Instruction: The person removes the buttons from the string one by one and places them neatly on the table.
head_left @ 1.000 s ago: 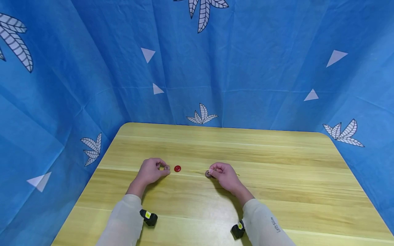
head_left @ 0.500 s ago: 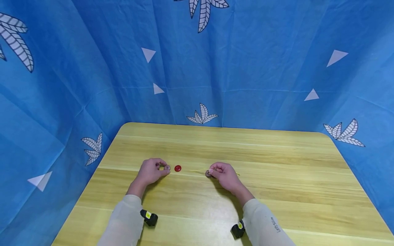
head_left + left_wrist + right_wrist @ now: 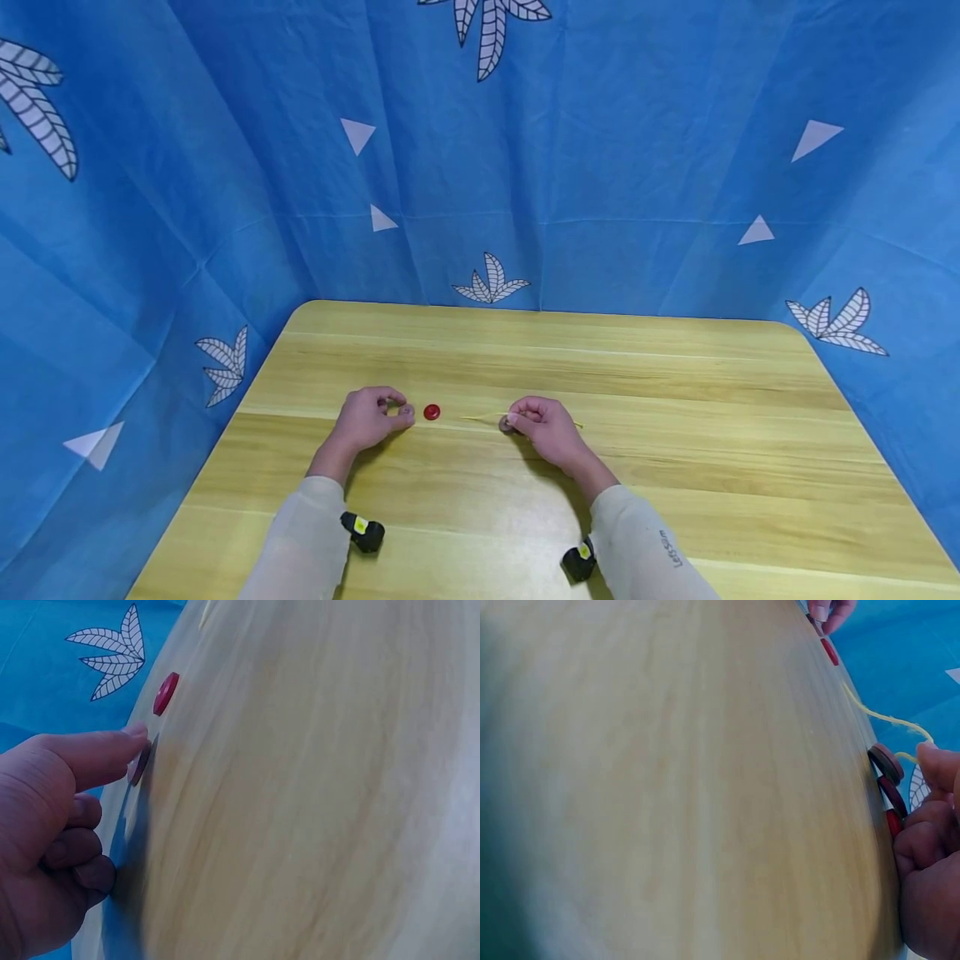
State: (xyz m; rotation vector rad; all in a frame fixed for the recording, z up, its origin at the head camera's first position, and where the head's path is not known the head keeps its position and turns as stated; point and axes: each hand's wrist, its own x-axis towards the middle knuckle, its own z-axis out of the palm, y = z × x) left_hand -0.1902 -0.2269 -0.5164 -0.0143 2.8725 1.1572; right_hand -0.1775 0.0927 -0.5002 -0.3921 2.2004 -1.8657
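Wood-grained tabletop spreads before me, my pale sleeves resting over its near part, a black wrist camera at each. Farther on, my right hand pinches a yellow cord that trails left, a short piece showing past my hand on the right. Close under those fingers sit a brown disc, a dark red disc and a bright red disc; whether the cord threads them I cannot tell. Left of these, my left hand holds a greyish disc between thumb and finger, low at the table. Just right of it lies a single red disc, untouched. Beyond the far edge hangs a blue curtain with white leaves and triangles.
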